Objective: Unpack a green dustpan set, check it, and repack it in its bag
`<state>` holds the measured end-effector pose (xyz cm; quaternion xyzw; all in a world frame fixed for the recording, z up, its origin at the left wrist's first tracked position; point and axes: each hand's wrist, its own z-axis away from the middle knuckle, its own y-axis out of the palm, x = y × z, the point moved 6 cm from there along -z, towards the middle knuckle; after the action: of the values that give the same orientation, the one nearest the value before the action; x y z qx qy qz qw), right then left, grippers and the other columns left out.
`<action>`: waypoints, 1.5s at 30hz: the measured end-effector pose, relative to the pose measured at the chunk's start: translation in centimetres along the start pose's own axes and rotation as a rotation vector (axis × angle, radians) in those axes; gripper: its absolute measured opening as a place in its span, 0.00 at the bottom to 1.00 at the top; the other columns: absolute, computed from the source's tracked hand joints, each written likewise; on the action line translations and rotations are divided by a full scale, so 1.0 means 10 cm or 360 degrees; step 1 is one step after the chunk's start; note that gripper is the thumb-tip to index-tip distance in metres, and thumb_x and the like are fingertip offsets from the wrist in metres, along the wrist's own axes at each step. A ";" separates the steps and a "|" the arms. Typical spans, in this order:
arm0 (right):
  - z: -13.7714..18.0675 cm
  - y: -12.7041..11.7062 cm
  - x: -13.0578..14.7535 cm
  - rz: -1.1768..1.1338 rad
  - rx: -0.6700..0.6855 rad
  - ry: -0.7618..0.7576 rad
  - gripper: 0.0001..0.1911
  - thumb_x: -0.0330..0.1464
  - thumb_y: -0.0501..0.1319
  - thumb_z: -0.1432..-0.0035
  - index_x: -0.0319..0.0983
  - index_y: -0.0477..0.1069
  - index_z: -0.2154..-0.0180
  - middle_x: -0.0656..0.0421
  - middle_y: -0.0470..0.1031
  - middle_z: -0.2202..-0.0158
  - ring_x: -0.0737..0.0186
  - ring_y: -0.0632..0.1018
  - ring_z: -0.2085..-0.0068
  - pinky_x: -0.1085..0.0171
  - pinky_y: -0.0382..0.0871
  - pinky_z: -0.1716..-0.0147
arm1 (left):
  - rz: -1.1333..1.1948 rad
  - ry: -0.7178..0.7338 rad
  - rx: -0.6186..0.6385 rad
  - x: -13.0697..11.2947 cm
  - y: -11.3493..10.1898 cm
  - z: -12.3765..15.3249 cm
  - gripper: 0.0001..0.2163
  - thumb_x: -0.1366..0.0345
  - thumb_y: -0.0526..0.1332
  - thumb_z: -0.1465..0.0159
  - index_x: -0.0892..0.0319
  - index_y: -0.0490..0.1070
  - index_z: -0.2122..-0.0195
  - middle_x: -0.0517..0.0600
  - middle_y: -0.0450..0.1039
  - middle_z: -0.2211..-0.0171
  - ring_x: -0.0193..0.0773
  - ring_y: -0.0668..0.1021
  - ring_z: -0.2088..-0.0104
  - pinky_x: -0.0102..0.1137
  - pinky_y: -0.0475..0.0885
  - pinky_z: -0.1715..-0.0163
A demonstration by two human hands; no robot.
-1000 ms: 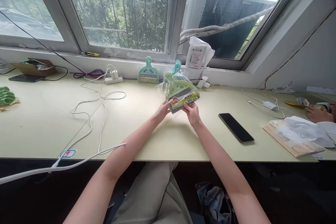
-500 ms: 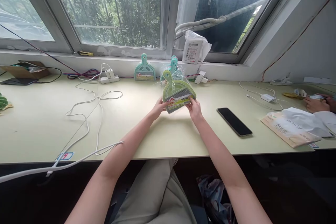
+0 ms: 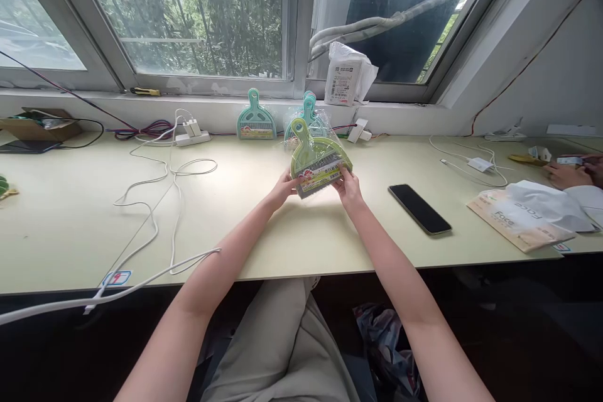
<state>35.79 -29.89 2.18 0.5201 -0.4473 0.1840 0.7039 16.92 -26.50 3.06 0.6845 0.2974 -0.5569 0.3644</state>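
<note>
A green dustpan and brush set (image 3: 318,166) in clear plastic wrap is held up over the table, tilted with its handle to the upper left. My left hand (image 3: 284,188) grips its lower left edge, thumb on the front. On its lower right edge my right hand (image 3: 347,186) is closed, thumb also on the front. Just behind it, partly hidden, stand teal dustpan sets (image 3: 309,110) in wrap against the wall. Another teal dustpan set (image 3: 255,119) leans upright a little to the left.
A black phone (image 3: 419,208) and a tissue pack (image 3: 518,213) lie to the right. White cables (image 3: 174,201) spread over the left side, near a power strip (image 3: 192,137). Another person's hands (image 3: 565,174) are at the far right. A wrapped box (image 3: 346,78) stands on the sill.
The camera view has shifted slightly, so the scene sits a little higher. Both hands keep holding the green dustpan set in nearly the same pose.
</note>
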 end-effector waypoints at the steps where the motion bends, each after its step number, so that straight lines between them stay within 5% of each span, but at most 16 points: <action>1: -0.01 -0.01 0.00 0.0013 -0.0009 0.0003 0.15 0.37 0.71 0.53 0.39 0.70 0.66 0.60 0.78 0.67 0.65 0.79 0.68 0.65 0.80 0.66 | 0.0000 0.0003 0.0007 -0.01 0.01 0.00 0.29 0.57 0.68 0.49 0.53 0.64 0.45 0.54 0.71 0.47 0.50 0.75 0.51 0.41 0.73 0.58; 16: -0.09 -0.06 -0.05 0.0129 -0.0001 -0.0012 0.17 0.41 0.70 0.53 0.40 0.71 0.63 0.59 0.78 0.64 0.61 0.80 0.63 0.63 0.79 0.63 | 0.0076 0.0022 0.0053 -0.04 0.05 0.03 0.27 0.58 0.69 0.48 0.54 0.65 0.47 0.54 0.72 0.48 0.48 0.76 0.50 0.41 0.73 0.56; 21: 0.03 0.17 -0.03 0.0080 0.0399 -0.0043 0.18 0.40 0.68 0.50 0.43 0.69 0.58 0.60 0.78 0.57 0.61 0.79 0.55 0.61 0.77 0.54 | 0.0143 0.0048 -0.0106 -0.02 -0.05 -0.01 0.26 0.60 0.68 0.49 0.55 0.66 0.48 0.54 0.73 0.50 0.48 0.77 0.52 0.43 0.73 0.56; 24: 0.10 0.28 -0.11 0.0104 0.0584 -0.0052 0.26 0.32 0.71 0.56 0.45 0.66 0.54 0.62 0.77 0.55 0.62 0.78 0.52 0.60 0.75 0.50 | 0.0174 0.0061 -0.0160 0.00 -0.11 -0.03 0.26 0.60 0.68 0.48 0.55 0.65 0.48 0.54 0.73 0.50 0.47 0.77 0.53 0.44 0.73 0.55; 45: 0.11 0.23 -0.16 0.0144 0.0403 -0.0119 0.29 0.28 0.72 0.61 0.44 0.63 0.58 0.63 0.77 0.60 0.61 0.78 0.55 0.57 0.76 0.52 | 0.0130 0.0061 -0.0103 0.02 -0.04 -0.03 0.26 0.57 0.69 0.49 0.56 0.65 0.50 0.54 0.74 0.52 0.44 0.78 0.55 0.40 0.74 0.59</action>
<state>32.81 -29.63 2.29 0.5906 -0.4695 0.2509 0.6065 16.77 -26.07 2.87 0.6944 0.2939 -0.5185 0.4032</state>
